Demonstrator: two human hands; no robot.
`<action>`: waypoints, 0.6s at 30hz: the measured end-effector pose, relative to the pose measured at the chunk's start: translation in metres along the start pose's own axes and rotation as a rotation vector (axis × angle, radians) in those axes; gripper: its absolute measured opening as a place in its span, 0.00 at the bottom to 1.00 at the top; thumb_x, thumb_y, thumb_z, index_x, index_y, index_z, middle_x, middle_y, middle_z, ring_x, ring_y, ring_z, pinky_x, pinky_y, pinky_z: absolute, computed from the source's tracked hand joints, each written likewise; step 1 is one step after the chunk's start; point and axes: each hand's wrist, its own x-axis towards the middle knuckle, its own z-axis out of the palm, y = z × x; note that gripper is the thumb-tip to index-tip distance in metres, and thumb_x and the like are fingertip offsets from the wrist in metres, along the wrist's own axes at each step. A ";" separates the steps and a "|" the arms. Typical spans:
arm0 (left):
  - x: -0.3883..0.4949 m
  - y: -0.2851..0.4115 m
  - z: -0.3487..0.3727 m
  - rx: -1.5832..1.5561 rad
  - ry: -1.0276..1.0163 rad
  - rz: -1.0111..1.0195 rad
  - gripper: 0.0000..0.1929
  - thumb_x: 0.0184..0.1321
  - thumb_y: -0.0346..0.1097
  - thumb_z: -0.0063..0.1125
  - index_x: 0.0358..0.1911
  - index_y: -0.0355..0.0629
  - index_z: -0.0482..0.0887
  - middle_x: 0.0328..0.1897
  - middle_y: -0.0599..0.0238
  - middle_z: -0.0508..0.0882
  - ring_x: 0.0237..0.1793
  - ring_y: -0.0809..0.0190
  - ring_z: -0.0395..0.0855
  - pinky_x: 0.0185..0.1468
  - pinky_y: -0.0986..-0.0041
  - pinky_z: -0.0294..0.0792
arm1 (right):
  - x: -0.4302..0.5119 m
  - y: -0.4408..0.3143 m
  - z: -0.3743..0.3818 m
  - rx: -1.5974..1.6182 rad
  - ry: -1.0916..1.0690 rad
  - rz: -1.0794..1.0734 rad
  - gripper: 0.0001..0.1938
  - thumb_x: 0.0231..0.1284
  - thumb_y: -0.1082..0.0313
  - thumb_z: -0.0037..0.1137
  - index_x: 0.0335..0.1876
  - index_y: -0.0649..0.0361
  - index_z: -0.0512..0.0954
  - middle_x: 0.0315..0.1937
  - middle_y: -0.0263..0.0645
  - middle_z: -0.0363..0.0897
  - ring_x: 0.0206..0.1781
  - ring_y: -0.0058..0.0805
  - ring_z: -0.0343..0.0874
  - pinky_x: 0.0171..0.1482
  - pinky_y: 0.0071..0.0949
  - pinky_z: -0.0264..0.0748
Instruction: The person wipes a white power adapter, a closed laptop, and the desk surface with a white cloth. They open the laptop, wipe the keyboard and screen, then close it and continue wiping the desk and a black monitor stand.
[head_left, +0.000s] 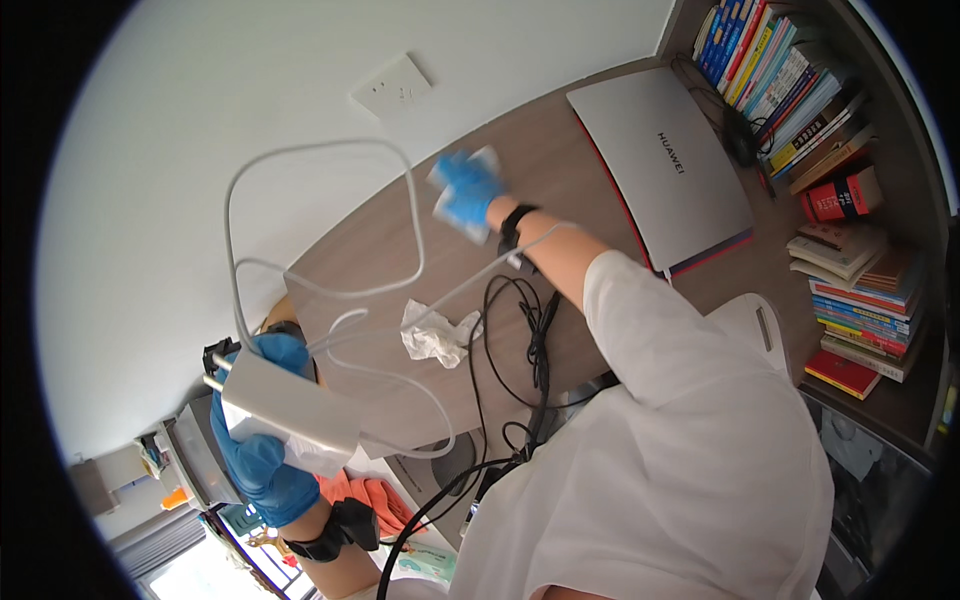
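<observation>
My left hand (266, 472), in a blue glove, grips a white power adapter (292, 409) with two metal prongs pointing left. A pale cable (420, 247) loops from the adapter over the desk and crosses my right forearm. Behind the adapter shows a patch of blue glove with a black strap; whose it is I cannot tell. My right hand (469, 187), also gloved and blurred, presses a white cloth or wipe (472, 225) on the wooden desk (360, 255) near the wall. A crumpled white tissue (435, 334) lies between my hands.
Bundled black cables (536, 337) run over the desk's near edge. A closed grey Huawei laptop (664, 165) lies on the right, with rows of books (787, 75) and a book stack (862, 307) beyond. A wall socket (394, 86) is above the desk. Orange cloth (375, 499) sits lower left.
</observation>
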 end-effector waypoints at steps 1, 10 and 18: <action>0.000 -0.001 0.001 -0.012 -0.021 -0.008 0.41 0.44 0.45 0.67 0.61 0.33 0.63 0.60 0.48 0.70 0.58 0.56 0.72 0.57 0.73 0.71 | 0.006 0.012 -0.004 -0.059 0.362 0.079 0.23 0.46 0.60 0.54 0.51 0.53 0.72 0.49 0.36 0.73 0.57 0.38 0.68 0.56 0.41 0.61; 0.000 -0.002 -0.008 -0.015 -0.143 0.039 0.39 0.46 0.44 0.66 0.61 0.33 0.64 0.62 0.45 0.69 0.57 0.53 0.74 0.55 0.71 0.74 | -0.034 -0.052 0.014 -0.016 -0.059 -0.631 0.23 0.48 0.55 0.57 0.53 0.47 0.70 0.54 0.37 0.67 0.57 0.35 0.66 0.63 0.39 0.58; -0.012 -0.004 -0.010 0.180 -0.240 -0.033 0.43 0.38 0.55 0.71 0.54 0.30 0.72 0.53 0.48 0.78 0.49 0.57 0.79 0.51 0.70 0.72 | -0.122 0.077 -0.036 -0.144 0.211 -0.140 0.31 0.54 0.47 0.50 0.63 0.52 0.62 0.59 0.39 0.65 0.63 0.41 0.62 0.60 0.42 0.60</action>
